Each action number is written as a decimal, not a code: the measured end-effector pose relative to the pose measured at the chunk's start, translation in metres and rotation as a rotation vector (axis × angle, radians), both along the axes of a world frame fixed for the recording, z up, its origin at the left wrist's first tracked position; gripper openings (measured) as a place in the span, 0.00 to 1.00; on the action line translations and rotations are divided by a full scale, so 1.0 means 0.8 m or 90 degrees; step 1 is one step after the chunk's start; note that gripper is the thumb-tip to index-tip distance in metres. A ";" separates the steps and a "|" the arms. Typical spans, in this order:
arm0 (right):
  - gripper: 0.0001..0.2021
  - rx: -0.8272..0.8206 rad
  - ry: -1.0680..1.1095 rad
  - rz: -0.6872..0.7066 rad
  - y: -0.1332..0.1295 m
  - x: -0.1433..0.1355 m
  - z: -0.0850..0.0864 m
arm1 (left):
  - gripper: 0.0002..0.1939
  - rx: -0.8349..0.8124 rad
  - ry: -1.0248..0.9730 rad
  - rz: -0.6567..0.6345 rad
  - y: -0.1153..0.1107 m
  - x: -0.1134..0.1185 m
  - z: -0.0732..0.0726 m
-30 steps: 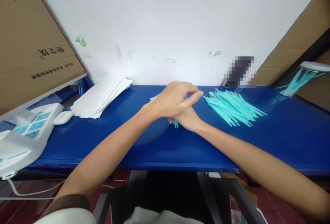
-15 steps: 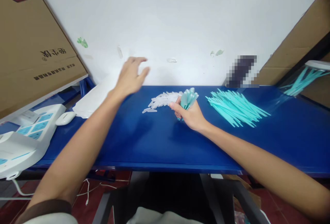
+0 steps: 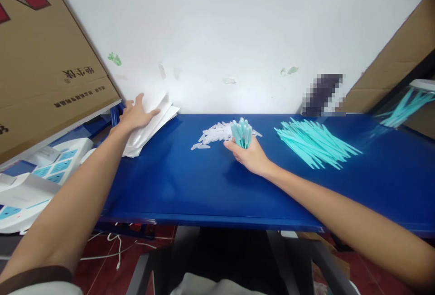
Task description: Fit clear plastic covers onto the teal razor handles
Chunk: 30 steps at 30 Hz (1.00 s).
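In the head view my right hand (image 3: 252,157) is closed around a bundle of teal sticks (image 3: 242,132), their rounded ends pointing up above the fist. Just behind that hand lies a heap of small translucent white pieces (image 3: 214,133); they look like short flat sleeves. My left hand (image 3: 136,116) reaches to the far left, fingers apart, over a stack of white bags or sheets (image 3: 153,125). Whether its fingertips touch the stack I cannot tell. A loose pile of longer-looking teal sticks (image 3: 316,144) lies to the right of my right hand.
All this lies on a blue table (image 3: 204,186) against a white wall (image 3: 217,36). A white power strip (image 3: 54,168) is at the left beside a large cardboard box (image 3: 57,59). On the right, a clear container (image 3: 408,104) holds more teal sticks.
My left hand has moved left and down from in front of the wall to the white stack, whose sheets now stand partly raised and fanned. My right hand keeps the bundle, now tilted more upright.
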State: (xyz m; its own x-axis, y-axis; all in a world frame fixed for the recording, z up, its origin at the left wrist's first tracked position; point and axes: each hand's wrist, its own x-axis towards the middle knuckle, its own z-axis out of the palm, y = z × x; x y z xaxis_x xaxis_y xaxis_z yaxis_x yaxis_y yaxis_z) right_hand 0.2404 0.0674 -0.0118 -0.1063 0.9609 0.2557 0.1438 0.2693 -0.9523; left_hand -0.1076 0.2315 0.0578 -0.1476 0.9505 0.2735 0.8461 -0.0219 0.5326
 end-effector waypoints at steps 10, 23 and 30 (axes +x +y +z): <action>0.19 0.245 -0.372 -0.013 -0.025 -0.010 0.064 | 0.14 0.408 -0.813 -0.311 -0.145 0.090 0.070; 0.09 0.327 -1.011 0.020 -0.047 -0.037 0.121 | 0.16 0.475 -0.982 -0.162 -0.257 0.164 -0.032; 0.08 0.381 -1.063 0.018 -0.045 -0.062 0.189 | 0.16 0.394 -1.243 -0.202 -0.281 0.207 -0.050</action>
